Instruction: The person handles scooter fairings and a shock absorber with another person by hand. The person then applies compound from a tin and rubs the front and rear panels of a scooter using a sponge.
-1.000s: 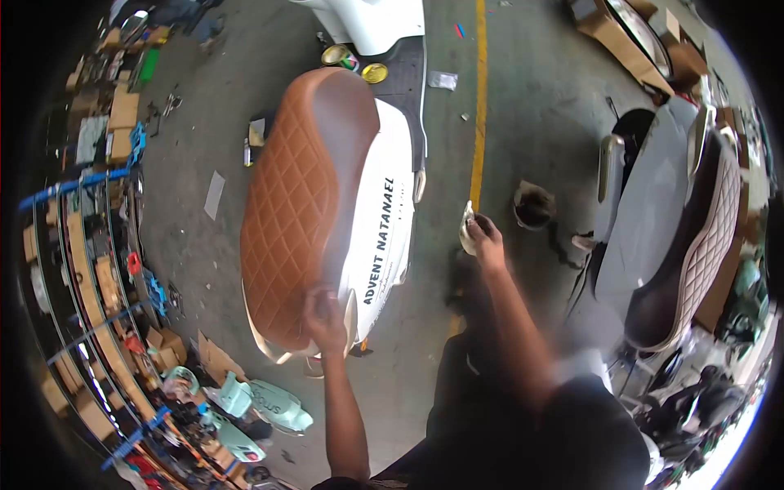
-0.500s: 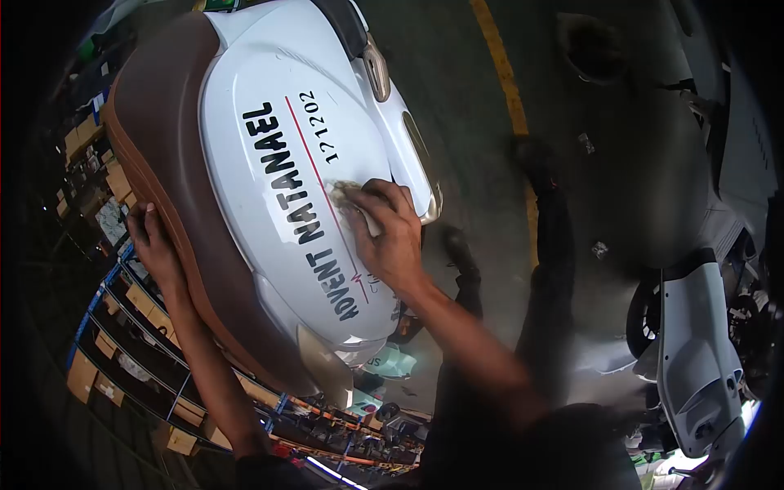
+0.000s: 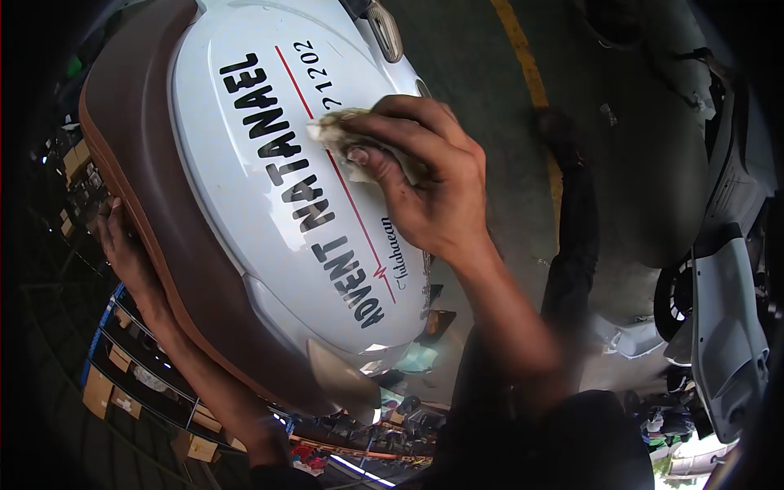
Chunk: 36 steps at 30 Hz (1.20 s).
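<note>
My right hand [image 3: 441, 167] pinches a crumpled, dirty whitish cloth [image 3: 335, 129] between thumb and fingers. The cloth is by the red line on the glossy white side panel [image 3: 245, 175] of a scooter, covering part of the number printed there. Large black lettering [image 3: 286, 167] runs along the panel, with smaller script near its lower end. Against the outer edge of the brown scooter seat [image 3: 155, 147] lies my left hand [image 3: 122, 241], its fingers extended and nothing visible in them. The seat hides part of that hand.
Shelves [image 3: 139, 359] with cardboard boxes stand beyond the seat at left. On the right is another scooter [image 3: 723, 327] with pale body panels. A yellow line [image 3: 523, 57] crosses the dark floor. Someone's dark-clothed leg [image 3: 576, 253] is beside the panel.
My right hand and the cloth have lifted towards the camera and moved up along the panel, now over part of the number. The view has shifted; my left hand stays at the seat edge.
</note>
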Motion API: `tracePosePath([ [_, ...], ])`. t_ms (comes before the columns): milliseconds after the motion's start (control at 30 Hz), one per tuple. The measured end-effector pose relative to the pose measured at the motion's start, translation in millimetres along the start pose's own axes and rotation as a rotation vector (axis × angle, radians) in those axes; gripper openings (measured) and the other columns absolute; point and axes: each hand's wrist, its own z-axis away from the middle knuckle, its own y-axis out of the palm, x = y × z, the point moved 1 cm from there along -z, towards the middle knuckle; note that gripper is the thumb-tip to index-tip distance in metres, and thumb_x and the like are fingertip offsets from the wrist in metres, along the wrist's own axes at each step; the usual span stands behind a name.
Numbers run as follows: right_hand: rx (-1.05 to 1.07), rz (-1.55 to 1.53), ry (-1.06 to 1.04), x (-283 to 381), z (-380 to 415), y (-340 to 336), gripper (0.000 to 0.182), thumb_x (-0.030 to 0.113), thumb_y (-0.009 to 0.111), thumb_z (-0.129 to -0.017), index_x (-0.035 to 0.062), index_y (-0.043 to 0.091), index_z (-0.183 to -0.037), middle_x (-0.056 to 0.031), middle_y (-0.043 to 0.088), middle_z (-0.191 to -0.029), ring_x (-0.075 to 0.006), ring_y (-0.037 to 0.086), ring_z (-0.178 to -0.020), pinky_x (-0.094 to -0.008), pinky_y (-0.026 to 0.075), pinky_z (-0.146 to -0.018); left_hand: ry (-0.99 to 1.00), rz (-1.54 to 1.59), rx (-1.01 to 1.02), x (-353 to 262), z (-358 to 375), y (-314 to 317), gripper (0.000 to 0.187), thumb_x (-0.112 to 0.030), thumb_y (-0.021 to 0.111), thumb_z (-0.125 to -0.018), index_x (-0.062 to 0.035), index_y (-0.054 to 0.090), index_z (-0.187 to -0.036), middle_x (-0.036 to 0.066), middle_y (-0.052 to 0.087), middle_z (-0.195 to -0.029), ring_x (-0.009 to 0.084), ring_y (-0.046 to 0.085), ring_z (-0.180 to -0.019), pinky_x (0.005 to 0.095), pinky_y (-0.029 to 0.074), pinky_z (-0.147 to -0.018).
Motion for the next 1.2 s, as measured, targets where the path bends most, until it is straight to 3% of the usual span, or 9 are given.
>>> tracePosePath([
  [67, 0.092, 0.016, -0.062, -7.4, -3.0, 26.2, 0.027, -0.001, 0.077, -0.076, 0.0064, 0.077, -0.102, -0.0094, 0.07, -0.105, -0.0276, 0.064, -0.095, -0.0366, 0.053, -0.082, -0.032, 0.011, 0.009, -4.9, 3.8, 1.5, 0.029, -0.032, 0.054, -0.102, -0.0048, 0.06, -0.112, 0.002, 0.059, -0.093, 0.0105, 0.056, -0.085, 0.0277, 0.045, -0.075],
  [200, 0.108, 0.043, 0.174, 8.1, 85.2, -1.8, 0.027, -0.003, 0.077, -0.071, 0.0073, 0.077, -0.096, -0.0092, 0.069, -0.101, -0.0305, 0.061, -0.093, -0.0385, 0.053, -0.08, -0.004, -0.048, -0.009, 1.0, -6.0, -6.5, 0.029, -0.03, 0.054, -0.102, -0.0048, 0.06, -0.114, 0.003, 0.06, -0.099, 0.0119, 0.057, -0.091, 0.0275, 0.045, -0.08],
  [433, -0.031, 0.077, 0.023, -16.3, 16.0, 26.9, 0.025, -0.005, 0.076, -0.071, 0.007, 0.077, -0.093, -0.009, 0.069, -0.098, -0.029, 0.06, -0.089, -0.0368, 0.051, -0.077, 0.012, -0.166, 0.009, 1.1, -7.9, -12.7, 0.033, -0.031, 0.053, -0.103, -0.004, 0.061, -0.12, 0.005, 0.059, -0.101, 0.015, 0.057, -0.094, 0.0308, 0.045, -0.084],
  [533, 0.035, 0.078, 0.122, -13.8, 93.9, 1.1, 0.025, -0.005, 0.076, -0.071, 0.0058, 0.077, -0.093, -0.0085, 0.069, -0.096, -0.0291, 0.061, -0.086, -0.0375, 0.052, -0.075, 0.173, -0.284, 0.046, 7.2, -9.9, -17.9, 0.035, -0.033, 0.053, -0.102, -0.0039, 0.061, -0.119, 0.006, 0.058, -0.103, 0.0153, 0.056, -0.097, 0.031, 0.044, -0.086],
  [733, -0.039, 0.113, 0.043, -17.3, 7.9, 29.2, 0.022, -0.005, 0.076, -0.071, 0.0043, 0.076, -0.092, -0.0098, 0.069, -0.092, -0.0269, 0.061, -0.084, -0.0377, 0.051, -0.073, 0.086, -0.201, 0.073, 10.7, -13.3, -23.4, 0.033, -0.033, 0.054, -0.102, -0.0039, 0.061, -0.117, 0.005, 0.057, -0.106, 0.0155, 0.056, -0.099, 0.0306, 0.043, -0.09],
  [833, 0.053, 0.122, 0.147, -3.7, 79.9, 3.0, 0.023, -0.004, 0.075, -0.074, 0.0054, 0.076, -0.094, -0.0096, 0.069, -0.091, -0.029, 0.06, -0.08, -0.0379, 0.051, -0.072, 0.174, -0.207, 0.05, 13.6, -17.1, -20.9, 0.032, -0.032, 0.054, -0.102, -0.0046, 0.061, -0.117, 0.004, 0.058, -0.103, 0.0155, 0.056, -0.099, 0.0309, 0.044, -0.089],
  [1000, -0.038, 0.109, 0.055, -13.5, 16.0, 28.7, 0.025, -0.003, 0.074, -0.076, 0.0052, 0.075, -0.099, -0.0111, 0.069, -0.093, -0.0293, 0.062, -0.082, -0.0379, 0.051, -0.071, 0.08, -0.142, 0.057, 2.7, -6.1, -14.3, 0.033, -0.032, 0.054, -0.102, -0.0045, 0.061, -0.119, 0.005, 0.059, -0.104, 0.0159, 0.058, -0.101, 0.0307, 0.045, -0.089],
  [1133, 0.046, 0.117, 0.143, -2.2, 82.5, 1.5, 0.022, -0.002, 0.074, -0.076, 0.0049, 0.076, -0.097, -0.0114, 0.069, -0.095, -0.0297, 0.06, -0.084, -0.038, 0.051, -0.073, 0.156, -0.212, 0.03, 8.6, -7.0, -15.1, 0.036, -0.034, 0.054, -0.101, -0.005, 0.06, -0.123, 0.007, 0.06, -0.109, 0.0164, 0.059, -0.102, 0.0304, 0.046, -0.089],
  [1200, 0.087, 0.106, 0.216, -3.1, 91.6, -2.7, 0.021, -0.002, 0.075, -0.076, 0.005, 0.076, -0.096, -0.0115, 0.069, -0.096, -0.0298, 0.06, -0.085, -0.0378, 0.051, -0.074, 0.076, -0.158, 0.008, 2.0, -3.3, -9.3, 0.037, -0.035, 0.054, -0.101, -0.0052, 0.06, -0.123, 0.007, 0.06, -0.11, 0.0167, 0.059, -0.103, 0.0306, 0.046, -0.089],
])
